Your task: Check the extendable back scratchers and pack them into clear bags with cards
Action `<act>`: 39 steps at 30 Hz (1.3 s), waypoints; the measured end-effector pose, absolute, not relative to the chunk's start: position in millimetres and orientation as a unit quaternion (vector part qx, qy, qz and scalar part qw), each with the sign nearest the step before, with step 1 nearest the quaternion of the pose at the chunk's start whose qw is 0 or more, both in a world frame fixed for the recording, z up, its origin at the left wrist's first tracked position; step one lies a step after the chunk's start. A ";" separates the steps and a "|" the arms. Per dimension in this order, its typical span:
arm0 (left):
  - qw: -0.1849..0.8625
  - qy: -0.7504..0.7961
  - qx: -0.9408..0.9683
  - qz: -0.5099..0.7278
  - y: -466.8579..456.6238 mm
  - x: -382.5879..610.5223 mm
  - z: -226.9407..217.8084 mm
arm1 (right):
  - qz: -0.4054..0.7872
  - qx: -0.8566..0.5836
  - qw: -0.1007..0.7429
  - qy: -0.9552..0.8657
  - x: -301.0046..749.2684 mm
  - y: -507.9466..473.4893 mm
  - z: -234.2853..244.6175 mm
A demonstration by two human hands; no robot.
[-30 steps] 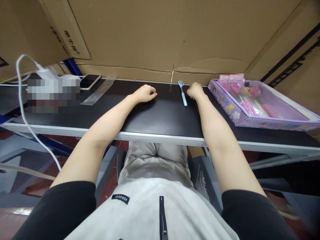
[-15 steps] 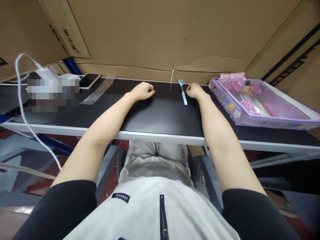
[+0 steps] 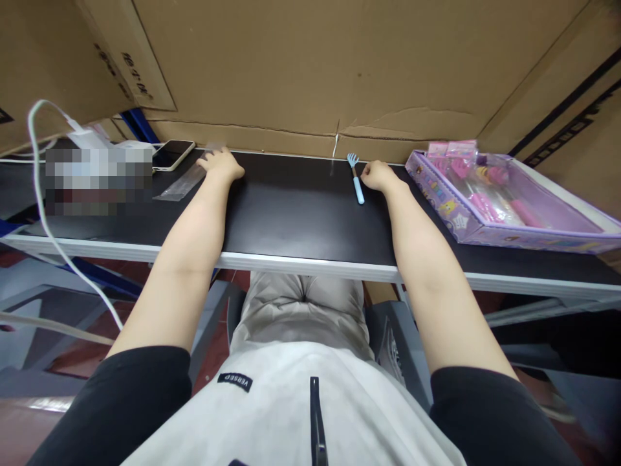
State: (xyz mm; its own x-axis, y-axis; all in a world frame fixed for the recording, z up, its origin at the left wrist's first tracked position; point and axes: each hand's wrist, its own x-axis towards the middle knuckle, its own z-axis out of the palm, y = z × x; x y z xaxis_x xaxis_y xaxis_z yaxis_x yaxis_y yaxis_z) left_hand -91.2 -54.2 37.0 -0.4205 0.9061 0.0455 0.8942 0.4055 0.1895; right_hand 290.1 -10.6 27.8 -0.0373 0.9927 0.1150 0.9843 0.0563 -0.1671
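My left hand (image 3: 221, 166) is open, its fingers spread over the far end of a clear plastic sleeve (image 3: 182, 186) that lies on the black tabletop. Whether the fingertips press on the sleeve or hover just above it, I cannot tell. My right hand (image 3: 379, 176) rests on the table as a loose fist, with nothing visible in it. Just left of that fist lies a small blue back scratcher (image 3: 358, 188), claw end pointing away from me. A narrow gap separates it from the curled fingers.
On the right stands a purple open box (image 3: 466, 223) holding several bagged pink scratchers (image 3: 485, 204). A phone (image 3: 173, 155) lies at the back left, near a white cable (image 3: 39, 194) and a blurred-out item. Cardboard (image 3: 310, 71) walls the table's back.
My left hand has moved left from the middle of the table to the plastic sleeve, and its curled fingers have spread. My right hand and the back scratcher have stayed put.
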 end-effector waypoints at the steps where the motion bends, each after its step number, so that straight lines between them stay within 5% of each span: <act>1: 0.036 0.845 0.525 0.095 -56.3 -91.7 39.1 | 0.021 -0.686 0.100 -0.721 290.2 -10.4 27.6; 25: 0.087 0.822 0.557 0.083 -48.2 -98.2 45.0 | 0.024 -0.681 0.094 -0.726 288.6 -15.4 31.1; 39: 0.194 0.710 0.646 0.205 -44.7 -84.5 45.5 | 0.018 -0.679 0.096 -0.728 289.7 -12.9 29.8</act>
